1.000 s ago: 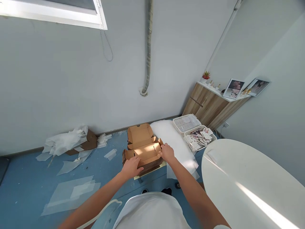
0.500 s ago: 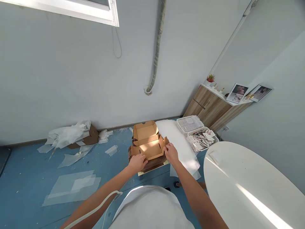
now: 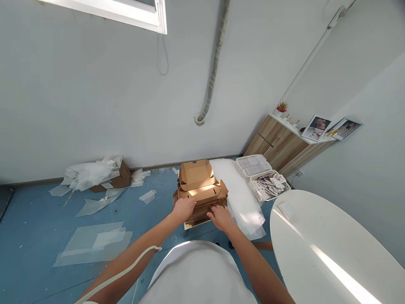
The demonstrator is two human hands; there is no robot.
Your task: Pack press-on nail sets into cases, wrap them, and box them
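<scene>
Several flat brown cardboard boxes (image 3: 198, 172) lie open in a stack at the centre of the head view. My left hand (image 3: 184, 209) grips the near left edge of the top cardboard box (image 3: 205, 193), which is slightly lifted and folded at its near side. My right hand (image 3: 220, 216) rests against the near right side of the stack, its fingers apart on the cardboard edges. A pale board shows under the stack.
White foam sheets (image 3: 242, 198) lie right of the stack. Beyond are two white baskets (image 3: 253, 164), one with packets. A white round table (image 3: 329, 245) stands at the right, a wooden cabinet (image 3: 284, 143) behind. Crumpled wrapping (image 3: 91, 175) lies at the left.
My right hand has moved from the box's right flap down to the near side of the stack. The near part of the top box has tilted up. The view has shifted slightly.
</scene>
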